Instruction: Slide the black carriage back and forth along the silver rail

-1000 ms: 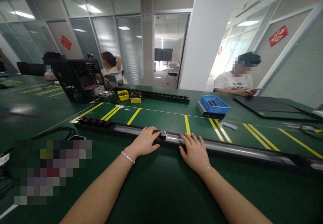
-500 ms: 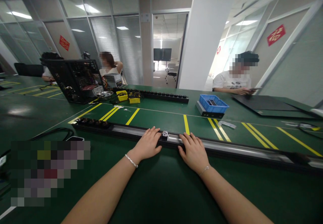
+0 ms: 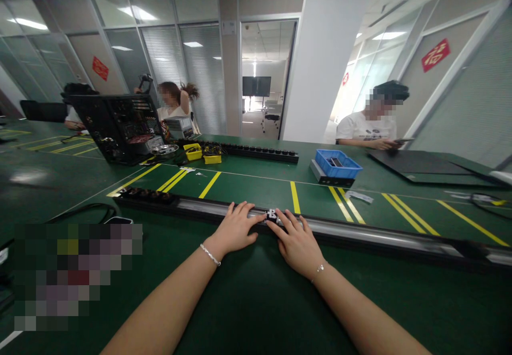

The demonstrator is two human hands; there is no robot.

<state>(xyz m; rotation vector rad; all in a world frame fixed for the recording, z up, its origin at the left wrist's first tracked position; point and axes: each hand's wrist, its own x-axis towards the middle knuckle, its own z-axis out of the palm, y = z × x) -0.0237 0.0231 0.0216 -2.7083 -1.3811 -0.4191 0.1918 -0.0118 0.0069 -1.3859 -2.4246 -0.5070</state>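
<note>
Both left hand (image 3: 237, 231) and right hand (image 3: 299, 242) have fingers spread; index tips at left and right of small block (image 3: 272, 214), on near long rail (image 3: 368, 232). Pressure can't tell. Uneven pushing could skew, jam it; slipping might pinch a fingertip.

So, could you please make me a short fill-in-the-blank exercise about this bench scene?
1. The small block on the long rail lies ____ the left hand and the right hand.
2. The largest plastic bin is coloured ____.
3. The stripes on the green table are ____.

Missing words: between; blue; yellow.
</note>
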